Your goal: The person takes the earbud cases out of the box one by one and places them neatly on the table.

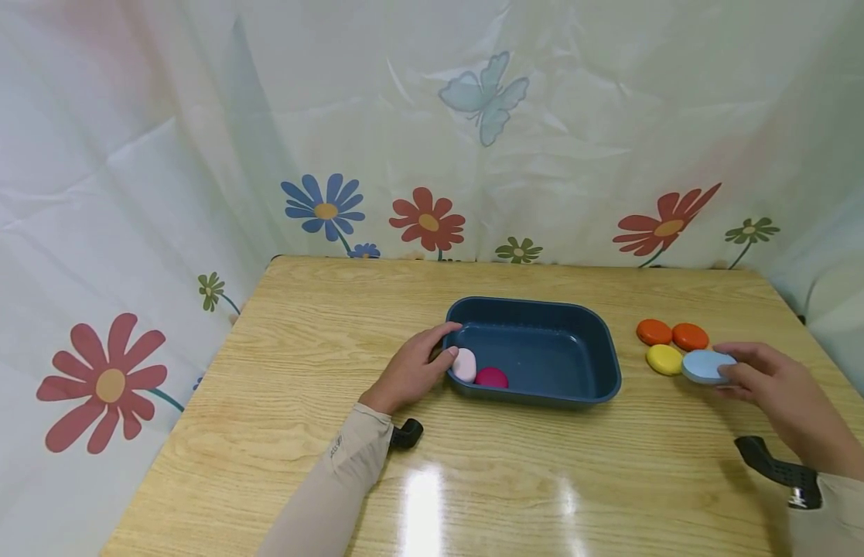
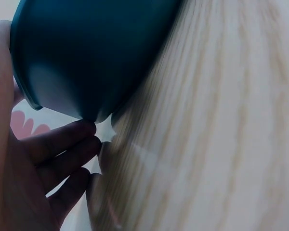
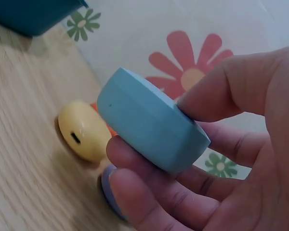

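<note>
My right grip (image 1: 780, 383) is pinching the blue disc (image 1: 705, 366) above the counter (image 1: 578, 480); left grip (image 1: 412, 374) is touching the tub (image 1: 543, 397), can't tell if clamping. I'm favouring a level lift, clear of the yellow disc (image 1: 664, 360).

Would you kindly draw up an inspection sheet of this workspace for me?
Surface: wood-grain table, glare near the front.
Job's things: tray holding a pale pink piece and a magenta piece; to its right, two red pieces and a yellow piece; a purplish piece partly shows in the right wrist view.
Clutter: nothing seen.
Hands: left hand holds the tray's left end; right hand pinches a blue piece.
Cables: nothing seen.
Surroundings: curtain printed with flowers and a butterfly.
</note>
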`<state>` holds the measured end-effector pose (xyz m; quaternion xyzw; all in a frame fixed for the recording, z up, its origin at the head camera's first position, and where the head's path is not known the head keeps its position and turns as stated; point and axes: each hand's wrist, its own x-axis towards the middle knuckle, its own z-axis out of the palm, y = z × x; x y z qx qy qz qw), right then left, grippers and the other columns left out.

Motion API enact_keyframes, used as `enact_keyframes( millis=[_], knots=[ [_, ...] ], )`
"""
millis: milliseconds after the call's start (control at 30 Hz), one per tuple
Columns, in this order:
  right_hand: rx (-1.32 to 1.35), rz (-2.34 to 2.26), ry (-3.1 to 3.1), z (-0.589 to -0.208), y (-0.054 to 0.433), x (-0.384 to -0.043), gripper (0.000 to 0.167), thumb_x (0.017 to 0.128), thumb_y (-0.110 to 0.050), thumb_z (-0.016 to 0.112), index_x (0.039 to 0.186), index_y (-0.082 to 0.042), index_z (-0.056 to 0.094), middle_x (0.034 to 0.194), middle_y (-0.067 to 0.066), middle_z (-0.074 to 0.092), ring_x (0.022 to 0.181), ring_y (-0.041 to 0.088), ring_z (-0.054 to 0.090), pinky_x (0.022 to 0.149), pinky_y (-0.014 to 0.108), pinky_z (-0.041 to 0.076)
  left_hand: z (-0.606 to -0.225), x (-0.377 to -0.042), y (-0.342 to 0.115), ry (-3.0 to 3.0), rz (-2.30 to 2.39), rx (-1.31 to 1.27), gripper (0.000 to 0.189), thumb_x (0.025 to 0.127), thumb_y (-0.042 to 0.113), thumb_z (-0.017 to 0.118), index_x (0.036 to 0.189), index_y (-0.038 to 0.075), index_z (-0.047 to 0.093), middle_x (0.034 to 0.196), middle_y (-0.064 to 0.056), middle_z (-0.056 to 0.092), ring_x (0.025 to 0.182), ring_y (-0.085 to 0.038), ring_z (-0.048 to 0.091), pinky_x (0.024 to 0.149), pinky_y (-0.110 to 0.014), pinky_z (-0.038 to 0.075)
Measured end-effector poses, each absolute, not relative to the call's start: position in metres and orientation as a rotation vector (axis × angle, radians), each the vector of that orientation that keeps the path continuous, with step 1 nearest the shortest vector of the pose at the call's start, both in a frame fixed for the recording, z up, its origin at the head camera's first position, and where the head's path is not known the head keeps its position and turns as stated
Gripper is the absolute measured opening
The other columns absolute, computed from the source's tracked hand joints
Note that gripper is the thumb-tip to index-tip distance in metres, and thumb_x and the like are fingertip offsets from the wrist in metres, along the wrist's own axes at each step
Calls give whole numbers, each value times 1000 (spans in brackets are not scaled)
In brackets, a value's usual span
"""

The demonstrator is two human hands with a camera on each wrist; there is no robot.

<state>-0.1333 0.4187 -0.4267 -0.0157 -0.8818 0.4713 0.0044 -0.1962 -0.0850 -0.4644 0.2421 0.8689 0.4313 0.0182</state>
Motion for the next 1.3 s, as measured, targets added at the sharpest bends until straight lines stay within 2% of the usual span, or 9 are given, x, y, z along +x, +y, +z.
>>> enact_keyframes(
  millis=[133, 200, 267, 400, 500, 633, 700, 1033, 1300],
  knots=[
    [-82, 1432, -2829, -430, 425, -133, 39, 109, -23, 43, 134, 6, 43, 128, 20, 39, 86, -9, 55, 68, 21, 57, -465, -196, -85, 2701, 1330, 749, 49, 105, 45, 47, 151, 27, 47, 151, 7, 46, 138, -13, 41, 114, -39, 35],
    [-99, 1395, -2885, -431, 429, -132, 43, 109, -23, 42, 135, 10, 40, 128, 24, 39, 85, -7, 58, 67, 22, 57, -465, -197, -85, 2703, 1329, 753, 49, 105, 45, 47, 151, 26, 47, 150, 7, 46, 138, -13, 42, 114, -39, 35],
    [-83, 1382, -2948, -431, 433, -131, 45, 109, -23, 40, 138, 13, 37, 129, 26, 42, 83, 0, 63, 68, 25, 58, -465, -197, -86, 2703, 1329, 755, 50, 105, 46, 47, 151, 26, 47, 150, 8, 46, 138, -13, 42, 114, -39, 35],
    [-86, 1369, -3048, -434, 439, -131, 50, 109, -24, 43, 139, 15, 34, 118, 14, 56, 81, 12, 68, 68, 29, 58, -465, -196, -86, 2706, 1323, 756, 50, 105, 46, 47, 151, 27, 47, 150, 7, 46, 138, -14, 42, 114, -39, 35],
    [-102, 1388, -3065, -437, 442, -130, 52, 108, -24, 43, 140, 17, 32, 114, 12, 58, 80, 15, 69, 68, 32, 59, -464, -196, -86, 2705, 1320, 752, 49, 105, 45, 47, 150, 27, 47, 150, 7, 46, 138, -14, 42, 114, -39, 35],
    [-115, 1378, -3067, -439, 444, -130, 54, 109, -25, 39, 142, 18, 30, 126, 31, 48, 80, 14, 68, 68, 34, 59, -464, -196, -86, 2699, 1326, 752, 49, 105, 45, 48, 151, 26, 47, 151, 7, 45, 138, -14, 41, 114, -39, 35],
    [-126, 1362, -3064, -439, 445, -129, 54, 109, -25, 39, 142, 17, 30, 130, 36, 42, 80, 13, 67, 67, 33, 59, -464, -196, -86, 2696, 1329, 753, 50, 105, 45, 47, 151, 26, 46, 151, 7, 45, 139, -14, 41, 114, -39, 34],
    [-200, 1239, -3069, -435, 445, -129, 58, 109, -30, 42, 141, 18, 33, 135, 41, 36, 78, 2, 58, 64, 30, 57, -463, -196, -85, 2697, 1331, 760, 49, 105, 44, 47, 151, 26, 46, 151, 6, 46, 138, -14, 42, 114, -40, 35],
    [-218, 1211, -3069, -435, 448, -130, 62, 108, -33, 41, 141, 19, 34, 133, 42, 38, 77, -3, 54, 63, 30, 57, -462, -196, -85, 2701, 1328, 753, 49, 105, 44, 47, 151, 27, 47, 150, 8, 46, 138, -13, 42, 114, -38, 35]
  ],
)
